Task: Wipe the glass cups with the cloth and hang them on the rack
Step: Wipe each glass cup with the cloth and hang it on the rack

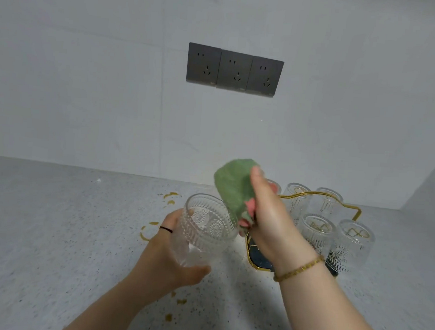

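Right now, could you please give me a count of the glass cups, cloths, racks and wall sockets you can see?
Glass cups: 6, one in the left hand at, five upside down on the rack, e.g. (one mostly hidden behind the right hand)
Cloths: 1
Racks: 1
Wall sockets: 3
Total: 11

Two bare forearms reach in from the bottom edge — no sleeves on either. The left hand [169, 254] carries a thin dark band with a reddish tint across one finger [166, 229]. The right hand [272, 217] has short, unpainted nails, and its wrist wears a slim bracelet [299, 268] of small golden-yellow beads — one strand, sitting snug around the wrist.
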Available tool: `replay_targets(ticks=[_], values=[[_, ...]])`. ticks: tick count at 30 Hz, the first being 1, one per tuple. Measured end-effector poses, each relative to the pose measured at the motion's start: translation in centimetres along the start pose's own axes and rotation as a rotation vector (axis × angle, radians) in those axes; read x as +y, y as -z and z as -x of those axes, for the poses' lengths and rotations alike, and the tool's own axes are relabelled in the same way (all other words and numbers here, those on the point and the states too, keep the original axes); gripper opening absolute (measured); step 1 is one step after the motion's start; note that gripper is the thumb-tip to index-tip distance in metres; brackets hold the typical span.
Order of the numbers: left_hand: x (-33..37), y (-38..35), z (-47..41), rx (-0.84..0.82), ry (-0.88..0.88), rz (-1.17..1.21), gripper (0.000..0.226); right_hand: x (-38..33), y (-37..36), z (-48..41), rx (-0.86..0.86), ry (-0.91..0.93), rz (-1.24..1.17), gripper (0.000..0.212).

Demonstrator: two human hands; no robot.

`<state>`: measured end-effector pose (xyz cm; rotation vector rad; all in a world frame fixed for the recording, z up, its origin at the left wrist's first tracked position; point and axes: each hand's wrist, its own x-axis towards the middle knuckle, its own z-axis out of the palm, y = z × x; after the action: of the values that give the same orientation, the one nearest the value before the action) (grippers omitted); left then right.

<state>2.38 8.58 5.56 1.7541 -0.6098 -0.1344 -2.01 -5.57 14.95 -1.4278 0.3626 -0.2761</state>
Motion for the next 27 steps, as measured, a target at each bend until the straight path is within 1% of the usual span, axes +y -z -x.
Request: replay_targets(ticks=[2,3,5,7,8,10,11,12,14,15,16,20,22,24,26,27], values=[[0.0,-0.2,-0.1,-0.03,0.0,-0.009,0.076,-0.8,-0.5,0.2,-0.145,0.056,0.332,0.026],[-0.2,0.0,-0.1,-0.036,0.002,-0.015,0.075,-1.0,-0.6,0.4,-0.228,0.092,0.422,0.021],[-0.4,0.5,-0.4,-0.043,0.006,-0.019,0.075,-1.0,-0.6,0.6,-0.395,0.129,0.436,0.015],[-0.4,1.2,-0.4,-0.061,0.018,-0.015,0.077,-1.0,-0.3,0.5,-0.517,0.102,0.361,0.019],[-0.4,1.6,-0.4,-0.072,0.018,-0.009,0.076,-0.8,0.0,0.2,-0.524,0.073,0.323,0.022],[-0.3,2.0,-0.5,-0.093,0.01,0.004,0.074,-0.5,0.4,-0.3,-0.457,0.056,0.32,0.023],[-0.1,2.1,-0.5,-0.106,-0.002,0.014,0.075,-0.4,0.4,-0.4,-0.402,0.102,0.414,0.022],[0.1,2.0,-0.5,-0.125,-0.017,0.018,0.076,-0.3,0.4,-0.6,-0.366,0.183,0.56,0.026],[0.6,1.9,-0.3,-0.165,-0.029,0.008,0.082,-0.1,0.3,-0.9,-0.371,0.324,0.829,0.041],[0.6,1.7,-0.2,-0.178,-0.03,-0.005,0.083,-0.1,0.2,-1.1,-0.387,0.351,0.92,0.043],[0.6,1.5,-0.1,-0.182,-0.045,-0.023,0.083,0.1,0.0,-1.3,-0.399,0.353,0.972,0.039],[-0.3,0.8,-0.1,-0.087,-0.112,-0.1,0.079,0.2,-0.2,-1.9,-0.363,0.295,0.986,0.011],[-0.6,0.7,-0.2,-0.038,-0.131,-0.144,0.077,0.5,-0.3,-2.3,-0.314,0.321,1.036,0.017],[-0.7,0.7,-0.3,-0.022,-0.141,-0.172,0.079,0.7,-0.4,-2.6,-0.296,0.361,1.041,0.017],[-0.7,0.9,-0.7,-0.072,-0.109,-0.118,0.088,0.9,-0.2,-2.4,-0.288,0.399,1.0,0.01],[-0.7,1.1,-1.0,-0.105,-0.066,-0.08,0.09,1.0,-0.1,-2.3,-0.283,0.426,0.984,0.008]])
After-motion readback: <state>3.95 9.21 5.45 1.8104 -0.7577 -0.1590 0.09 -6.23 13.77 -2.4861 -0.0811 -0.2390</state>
